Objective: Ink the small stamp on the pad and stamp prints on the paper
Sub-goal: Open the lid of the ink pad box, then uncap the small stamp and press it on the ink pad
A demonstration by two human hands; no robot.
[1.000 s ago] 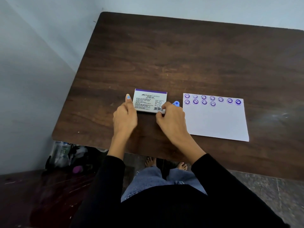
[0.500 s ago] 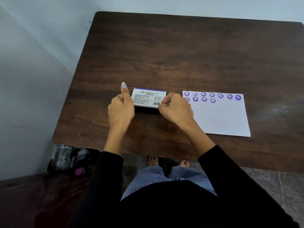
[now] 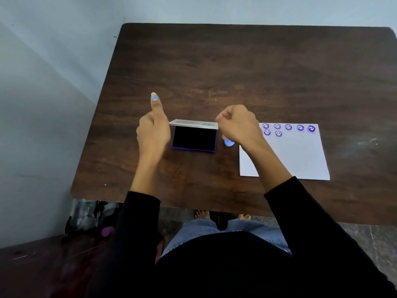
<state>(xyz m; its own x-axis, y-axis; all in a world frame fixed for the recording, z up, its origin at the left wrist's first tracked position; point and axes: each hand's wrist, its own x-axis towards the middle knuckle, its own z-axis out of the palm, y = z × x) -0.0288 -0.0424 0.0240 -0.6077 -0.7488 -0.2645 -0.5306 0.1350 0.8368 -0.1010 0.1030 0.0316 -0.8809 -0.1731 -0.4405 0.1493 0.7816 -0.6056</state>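
The step in hand looks to be opening the ink pad for another inking; the shallow purple-rimmed ink pad case (image 3: 194,138) sits on the dark wood-grain worktop (image 3: 247,72) with its black pad face exposed and its white printed lid (image 3: 194,123) tilted up at the far edge; the left hand (image 3: 153,131) is loosely curled against the left end of the case, thumb pointing up and away, and whether its fingers actually grip the case or lid is hidden behind the hand; the right hand (image 3: 237,125) is curled with its fingertips pinched at the lid's right corner, and just below its palm shows the small pale-blue round stamp (image 3: 229,143), touching or tucked under the hand, though I cannot tell if it is held or resting on the worktop; the white rectangular sheet of paper (image 3: 296,155) lies to the right, near the case but apart from it, with purple smiley prints (image 3: 289,127) along its top edge and a few beginning a second row, so the task seems partly done; the next move, in my judgement, calls for laying the lid fully back or steadying it, then pressing the stamp face flat on the black pad and carrying it over to the blank space in the second row.
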